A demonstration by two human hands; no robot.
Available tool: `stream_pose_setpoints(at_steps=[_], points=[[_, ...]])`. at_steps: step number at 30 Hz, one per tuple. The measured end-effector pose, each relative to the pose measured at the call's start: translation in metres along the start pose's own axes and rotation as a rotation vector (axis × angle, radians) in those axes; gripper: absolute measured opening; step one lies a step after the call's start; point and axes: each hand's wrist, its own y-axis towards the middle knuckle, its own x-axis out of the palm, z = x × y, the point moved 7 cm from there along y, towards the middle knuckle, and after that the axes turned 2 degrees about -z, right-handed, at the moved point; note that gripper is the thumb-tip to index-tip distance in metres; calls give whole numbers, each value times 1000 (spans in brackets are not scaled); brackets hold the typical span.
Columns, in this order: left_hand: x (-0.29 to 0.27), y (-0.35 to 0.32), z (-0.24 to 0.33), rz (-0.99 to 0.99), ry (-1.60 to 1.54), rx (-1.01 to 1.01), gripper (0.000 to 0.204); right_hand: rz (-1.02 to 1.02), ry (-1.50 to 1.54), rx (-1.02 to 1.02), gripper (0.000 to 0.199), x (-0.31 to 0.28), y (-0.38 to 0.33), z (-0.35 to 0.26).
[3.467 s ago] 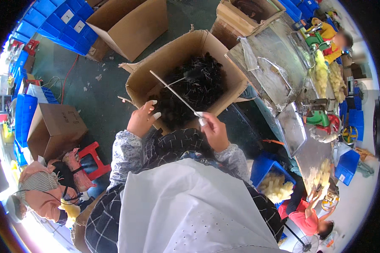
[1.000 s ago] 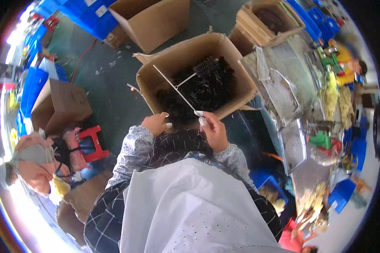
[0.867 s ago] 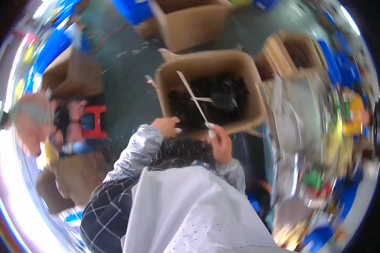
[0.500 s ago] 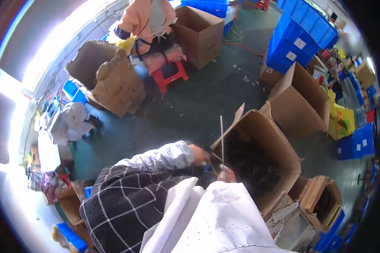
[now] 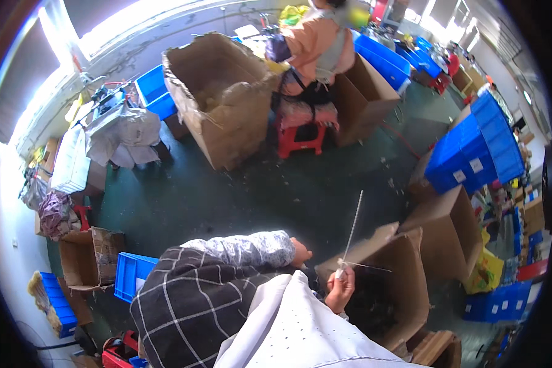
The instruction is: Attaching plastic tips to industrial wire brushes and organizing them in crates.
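My right hand [image 5: 340,291] is closed, thumb and fingers pinching the lower end of a thin, pale, ridged strip [image 5: 354,225] that points up and slightly right. From the same grip a much thinner wire-like piece [image 5: 368,267] sticks out to the right. This hand is over the near left edge of an open cardboard box [image 5: 414,288] with a dark, unclear mass inside. My left hand [image 5: 300,252], beyond a patterned sleeve cover [image 5: 251,248], lies left of the box, apart from the strip. Its fingers are mostly hidden, and nothing shows in it.
Another tall open box [image 5: 444,224] stands behind mine, near stacked blue crates [image 5: 472,150]. Ahead, a person in orange [image 5: 316,49] sits on a red stool [image 5: 300,142] beside a big torn box [image 5: 227,116]. A blue crate [image 5: 133,274] sits to my left.
My hands were close together at the box edge; now they are apart, the left drawn aside, the right still gripping the strip, which tilts more to the right. The view has swung.
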Motion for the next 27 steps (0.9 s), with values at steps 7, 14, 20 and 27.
stream_pose_setpoints(at_steps=[7, 14, 20, 27], points=[[3, -100, -124, 266, -81, -230, 40, -216, 172, 105, 23, 132, 23, 25], [56, -180, -196, 316, -251, -466, 40, -890, 95, 330, 22, 265, 11, 33], [93, -232, -209, 503, -635, -669, 28, -785, 238, 570, 18, 313, 61, 38], [152, -280, -231, 690, -809, -1002, 35, -1208, 83, 203, 23, 425, 74, -9]])
